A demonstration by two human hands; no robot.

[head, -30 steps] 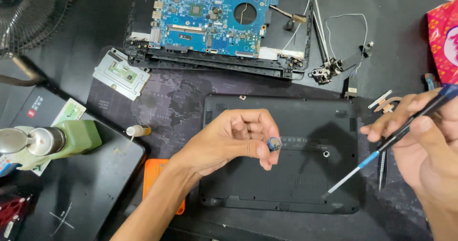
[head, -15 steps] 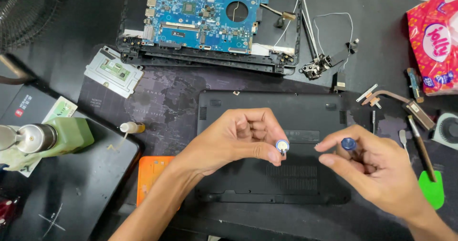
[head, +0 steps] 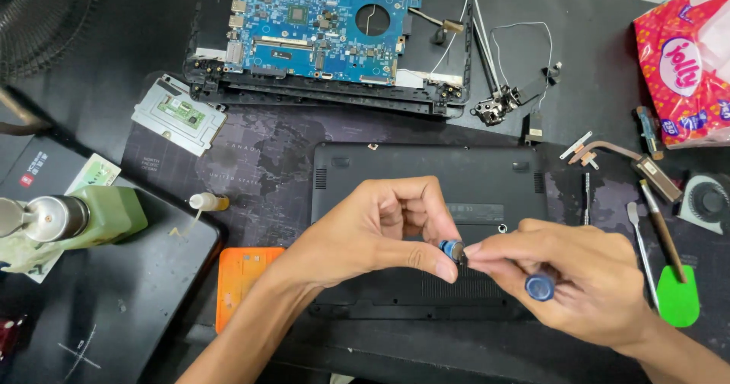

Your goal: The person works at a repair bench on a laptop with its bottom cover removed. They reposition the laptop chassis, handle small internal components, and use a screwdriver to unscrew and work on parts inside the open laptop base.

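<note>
Both our hands have closed together: left hand [head: 380, 236] fingers pinch a tiny, light, slippery blue cap [head: 450, 248]; right hand [head: 582, 281] grips a blue-tipped screwdriver [head: 539, 287].

Left hand [head: 380, 232]: my forearm rises from the desk's near edge, thumb and fingertips pinched together. Right hand [head: 570, 277]: enters from the near right corner, fingers curled, fingertips meeting my left's.

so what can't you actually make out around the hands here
- Head view: the small blue-rimmed part pinched by the left hand and right hand is too small and finger-covered to identify.
- The blue-capped tool: its shaft is hidden inside the right hand.
- The laptop base: its front is covered by both hands.
</note>
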